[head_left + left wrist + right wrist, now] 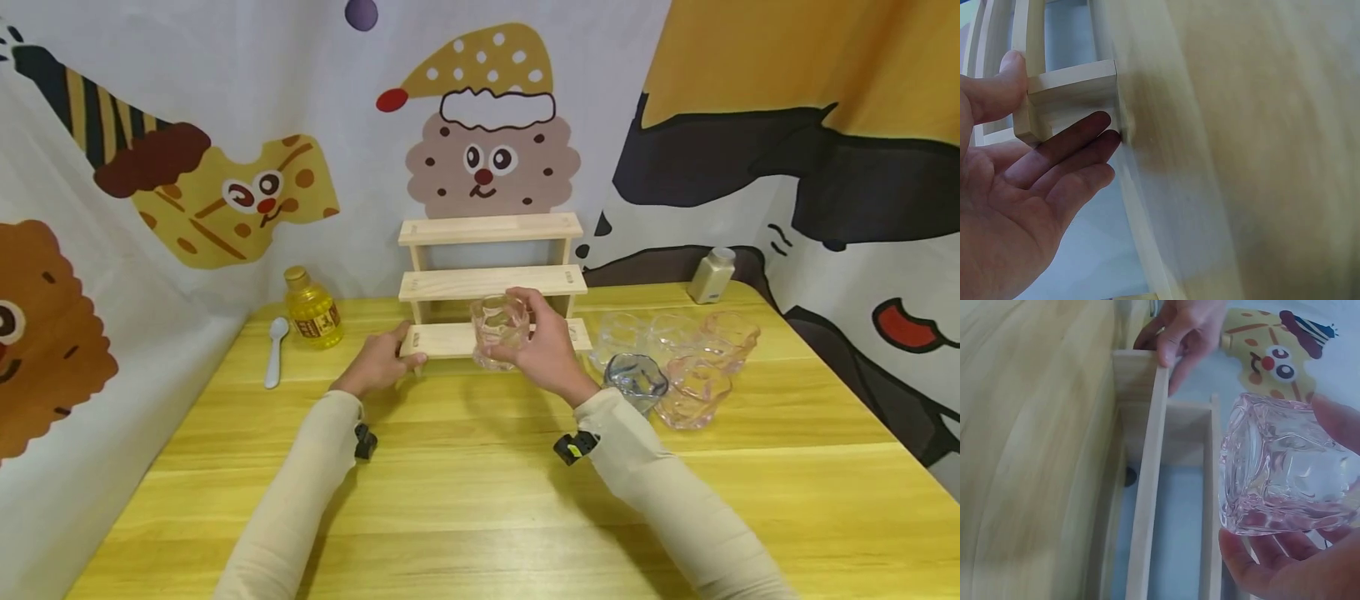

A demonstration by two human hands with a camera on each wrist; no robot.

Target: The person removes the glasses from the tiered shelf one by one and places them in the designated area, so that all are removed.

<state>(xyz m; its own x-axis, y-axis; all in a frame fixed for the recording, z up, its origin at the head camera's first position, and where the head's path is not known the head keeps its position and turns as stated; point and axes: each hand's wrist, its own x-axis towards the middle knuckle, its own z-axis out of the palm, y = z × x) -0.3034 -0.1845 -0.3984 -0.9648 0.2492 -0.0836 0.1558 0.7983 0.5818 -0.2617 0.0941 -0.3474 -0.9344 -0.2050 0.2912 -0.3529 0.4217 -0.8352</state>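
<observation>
A pale wooden three-step display rack [491,284] stands against the curtain at the back of the table. My left hand [377,362] grips the left end of its lowest step; in the left wrist view the thumb [1000,90] lies on the board and the other fingers reach underneath. My right hand [553,350] holds a pink-tinted clear glass cup [497,321] by its sides, in front of the lowest step. The right wrist view shows this cup [1288,465] between thumb and fingers, apart from the rack [1147,487]. Nothing is visible inside it.
Several glass cups stand close together to the right, among them a blue one [636,379] and a pink one [693,396]. A small white-capped jar [711,277] is behind them. On the left are a yellow bottle [313,312] and a white spoon [275,354].
</observation>
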